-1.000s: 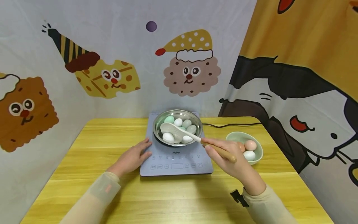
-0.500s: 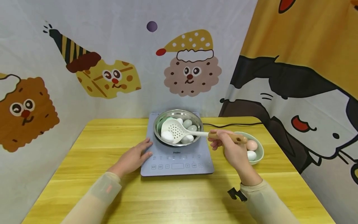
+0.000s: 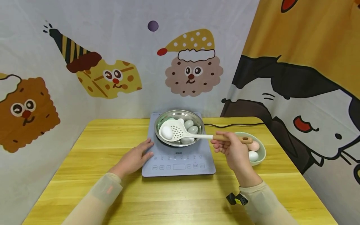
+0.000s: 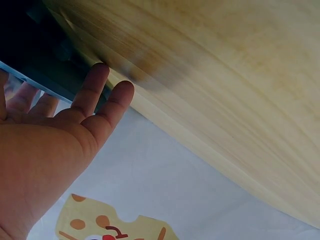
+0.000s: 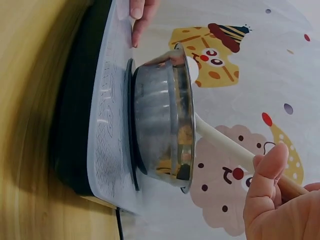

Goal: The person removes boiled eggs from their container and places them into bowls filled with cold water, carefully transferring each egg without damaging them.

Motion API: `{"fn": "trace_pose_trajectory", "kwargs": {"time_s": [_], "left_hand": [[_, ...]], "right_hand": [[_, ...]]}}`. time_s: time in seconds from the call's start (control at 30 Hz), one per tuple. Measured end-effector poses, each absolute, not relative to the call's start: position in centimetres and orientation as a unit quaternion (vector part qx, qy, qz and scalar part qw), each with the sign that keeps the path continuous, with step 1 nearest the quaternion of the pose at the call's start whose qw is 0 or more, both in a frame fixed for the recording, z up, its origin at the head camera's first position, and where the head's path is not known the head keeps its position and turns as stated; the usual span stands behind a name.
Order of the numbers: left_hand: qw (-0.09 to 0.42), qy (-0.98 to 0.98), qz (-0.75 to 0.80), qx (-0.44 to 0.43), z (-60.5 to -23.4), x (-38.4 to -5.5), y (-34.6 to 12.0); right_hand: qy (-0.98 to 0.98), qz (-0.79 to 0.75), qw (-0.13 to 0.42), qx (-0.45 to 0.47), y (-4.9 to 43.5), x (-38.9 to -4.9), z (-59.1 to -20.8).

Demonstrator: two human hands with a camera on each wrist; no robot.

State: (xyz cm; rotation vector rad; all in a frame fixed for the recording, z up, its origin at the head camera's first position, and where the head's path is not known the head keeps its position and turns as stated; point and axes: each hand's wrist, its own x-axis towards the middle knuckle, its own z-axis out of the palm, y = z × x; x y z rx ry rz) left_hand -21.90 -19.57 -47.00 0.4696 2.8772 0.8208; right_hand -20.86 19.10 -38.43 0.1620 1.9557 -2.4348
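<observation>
In the head view, my right hand (image 3: 234, 153) grips the wooden handle of a white slotted spoon (image 3: 177, 130). A white egg (image 3: 167, 132) lies in the spoon's head, at the left side of the steel basin (image 3: 201, 126). The right wrist view shows that egg (image 5: 193, 70) standing above the basin's rim. Several white and greenish eggs (image 3: 192, 130) sit in the basin, partly hidden by the spoon. Under the basin is a lavender induction cooker (image 3: 181, 161). My left hand (image 3: 133, 160) touches the cooker's left edge, its fingers (image 4: 117, 105) fairly straight in the left wrist view.
A pale green bowl (image 3: 263, 151) with brownish and white eggs stands right of the cooker, partly behind my right hand. A black cord (image 3: 233, 126) runs from the cooker to the right across the wooden table (image 3: 174, 200). A printed cloth (image 3: 118, 109) hangs behind.
The slotted spoon has turned over from its back side, scooped up a white egg and risen with it. My right hand has shifted slightly right and changed its hold. My left hand stays put.
</observation>
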Motion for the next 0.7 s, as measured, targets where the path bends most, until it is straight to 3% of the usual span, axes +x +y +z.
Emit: {"fn": "trace_pose_trajectory", "kwargs": {"time_s": [0.37, 0.7], "left_hand": [[0.057, 0.947, 0.274, 0.157, -47.1, -21.9, -19.4], [0.059, 0.948, 0.271, 0.158, -47.3, -22.1, -19.5]], "right_hand": [[0.592, -0.804, -0.003, 0.064, 20.4, -20.3, -37.9], [0.56, -0.826, -0.061, -0.006, 23.7, -18.8, -36.1]]}}
